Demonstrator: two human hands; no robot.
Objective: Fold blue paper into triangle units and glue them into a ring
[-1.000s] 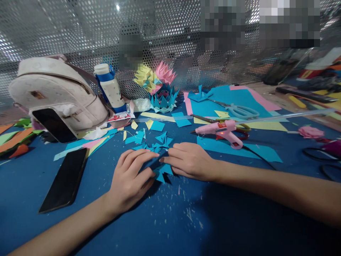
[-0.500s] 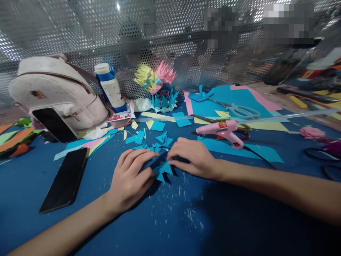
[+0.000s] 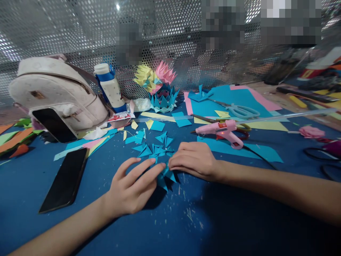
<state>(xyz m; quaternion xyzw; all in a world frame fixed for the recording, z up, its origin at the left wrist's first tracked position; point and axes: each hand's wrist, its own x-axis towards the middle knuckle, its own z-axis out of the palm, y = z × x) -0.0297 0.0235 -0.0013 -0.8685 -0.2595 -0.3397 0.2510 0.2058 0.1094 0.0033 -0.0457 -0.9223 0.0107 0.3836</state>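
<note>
At the middle of the blue table, my right hand (image 3: 194,160) has its fingers pressed together on a pointed blue folded-paper piece (image 3: 169,175). My left hand (image 3: 135,183) reaches in from the left, fingers spread and curved, with its fingertips over the same piece and its thumb hidden. Just beyond the fingertips lie several small folded blue triangles (image 3: 145,150). A pink glue gun (image 3: 220,130) lies on its side to the right, beyond my right hand.
Two phones, one flat (image 3: 65,181) and one leaning on a white backpack (image 3: 53,89), are at the left. Behind stand a bottle (image 3: 110,87) and paper lotus flowers (image 3: 164,99). Scissors (image 3: 243,111) and coloured sheets (image 3: 237,97) lie at the back right.
Both hands have shifted slightly nearer, along with the blue piece, uncovering more of the folded triangles. My left fingers have spread and my right fingers have drawn together.
</note>
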